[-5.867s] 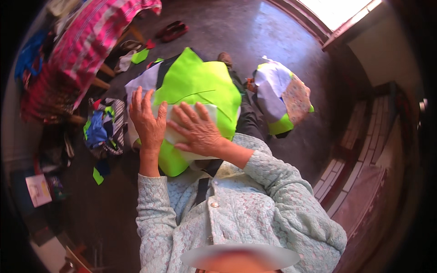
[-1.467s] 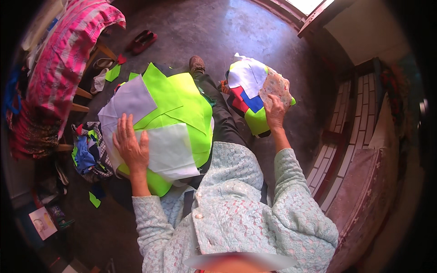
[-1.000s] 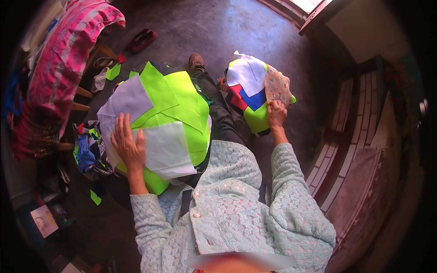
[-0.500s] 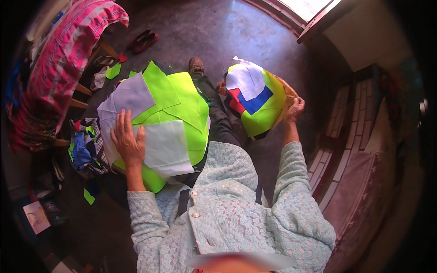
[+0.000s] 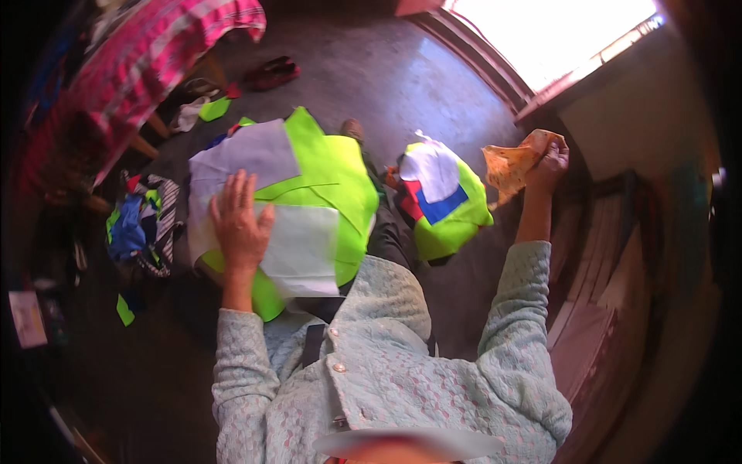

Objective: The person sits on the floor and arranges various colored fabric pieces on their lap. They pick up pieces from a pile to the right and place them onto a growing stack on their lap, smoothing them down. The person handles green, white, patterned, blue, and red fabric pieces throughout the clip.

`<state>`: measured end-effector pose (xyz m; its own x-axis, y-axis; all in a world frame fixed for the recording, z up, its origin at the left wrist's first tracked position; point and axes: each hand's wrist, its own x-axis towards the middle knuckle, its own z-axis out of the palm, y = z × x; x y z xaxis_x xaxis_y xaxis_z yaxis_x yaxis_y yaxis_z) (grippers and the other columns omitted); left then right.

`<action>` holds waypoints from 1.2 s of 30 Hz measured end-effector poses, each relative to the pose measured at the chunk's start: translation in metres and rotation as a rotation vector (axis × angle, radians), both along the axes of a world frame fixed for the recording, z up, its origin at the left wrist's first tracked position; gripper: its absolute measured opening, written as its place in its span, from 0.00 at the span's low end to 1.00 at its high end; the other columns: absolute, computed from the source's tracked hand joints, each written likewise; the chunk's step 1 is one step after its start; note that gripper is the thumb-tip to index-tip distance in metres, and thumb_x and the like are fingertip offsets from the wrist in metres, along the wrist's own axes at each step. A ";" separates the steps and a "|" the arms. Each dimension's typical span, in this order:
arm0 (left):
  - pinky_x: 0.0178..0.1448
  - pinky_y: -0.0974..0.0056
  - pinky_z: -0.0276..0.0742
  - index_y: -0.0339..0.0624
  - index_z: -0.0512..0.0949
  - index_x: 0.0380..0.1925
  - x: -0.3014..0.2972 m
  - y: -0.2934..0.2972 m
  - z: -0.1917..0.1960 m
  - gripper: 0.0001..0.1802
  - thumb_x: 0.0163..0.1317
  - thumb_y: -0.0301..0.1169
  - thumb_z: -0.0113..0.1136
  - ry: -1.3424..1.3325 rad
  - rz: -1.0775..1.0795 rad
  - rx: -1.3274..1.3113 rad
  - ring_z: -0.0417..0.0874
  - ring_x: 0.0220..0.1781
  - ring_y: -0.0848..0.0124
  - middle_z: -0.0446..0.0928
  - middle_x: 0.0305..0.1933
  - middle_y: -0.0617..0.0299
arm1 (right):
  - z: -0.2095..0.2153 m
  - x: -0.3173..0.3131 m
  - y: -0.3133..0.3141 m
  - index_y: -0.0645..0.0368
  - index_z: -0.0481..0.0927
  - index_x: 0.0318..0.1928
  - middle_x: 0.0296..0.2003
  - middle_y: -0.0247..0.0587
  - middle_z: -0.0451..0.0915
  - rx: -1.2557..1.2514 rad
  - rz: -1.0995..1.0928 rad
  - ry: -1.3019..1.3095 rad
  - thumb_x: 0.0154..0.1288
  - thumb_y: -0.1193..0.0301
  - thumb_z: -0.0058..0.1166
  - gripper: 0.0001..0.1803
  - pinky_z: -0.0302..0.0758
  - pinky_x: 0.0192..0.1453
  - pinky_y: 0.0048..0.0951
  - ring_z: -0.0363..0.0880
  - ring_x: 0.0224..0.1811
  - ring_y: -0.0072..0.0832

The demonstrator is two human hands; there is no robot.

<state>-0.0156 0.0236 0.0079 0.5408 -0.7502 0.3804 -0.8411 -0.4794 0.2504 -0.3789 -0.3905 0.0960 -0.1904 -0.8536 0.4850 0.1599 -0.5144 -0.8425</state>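
Just peeled orange patterned cloth piece (image 5: 508, 164) off rounded bundle of white, red, blue and lime fabric (image 5: 448, 238); held up to its right | right hand (image 5: 550, 164): grasping its edge | left hand (image 5: 241, 220): spread flat, loose on lime, white and lavender cloth sheets (image 5: 344, 174) | now separate, exposing bundle's lime side

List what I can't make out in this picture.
In the head view:
Stack of lime-green, lavender and white fabric pieces: lower layers, hidden by the top ones; one patch, by the left hand.
Orange patterned fabric piece: gripped part, hidden by the right hand.
Pink-and-white striped cloth: cut off by the top edge.
White rectangular card: its markings, too small and blurred.
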 end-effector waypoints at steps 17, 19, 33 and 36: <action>0.72 0.40 0.49 0.43 0.71 0.59 -0.003 0.001 -0.002 0.31 0.57 0.46 0.56 0.041 0.007 -0.160 0.62 0.71 0.59 0.66 0.67 0.55 | 0.182 0.309 0.200 0.64 0.75 0.54 0.44 0.40 0.81 -0.296 0.943 0.183 0.67 0.62 0.47 0.22 0.75 0.46 0.28 0.80 0.44 0.28; 0.72 0.40 0.49 0.42 0.71 0.59 -0.003 -0.001 -0.001 0.31 0.57 0.46 0.57 0.061 0.001 -0.161 0.61 0.71 0.59 0.65 0.67 0.54 | 0.168 0.317 0.199 0.64 0.75 0.54 0.44 0.41 0.81 -0.195 1.160 0.094 0.67 0.62 0.48 0.21 0.76 0.46 0.29 0.81 0.43 0.29; 0.72 0.42 0.48 0.43 0.76 0.54 -0.001 0.004 -0.002 0.27 0.59 0.47 0.54 0.097 0.009 -0.194 0.69 0.65 0.55 0.75 0.57 0.50 | -0.074 0.185 0.152 0.56 0.68 0.59 0.49 0.48 0.80 0.929 1.096 0.027 0.71 0.64 0.49 0.20 0.80 0.46 0.30 0.82 0.44 0.31; 0.70 0.41 0.52 0.44 0.82 0.42 -0.003 -0.001 -0.001 0.20 0.57 0.45 0.57 0.044 0.009 -0.268 0.77 0.53 0.55 0.81 0.44 0.52 | -0.084 0.158 0.154 0.58 0.64 0.62 0.49 0.50 0.79 0.908 1.008 0.116 0.72 0.63 0.46 0.22 0.79 0.46 0.33 0.82 0.45 0.34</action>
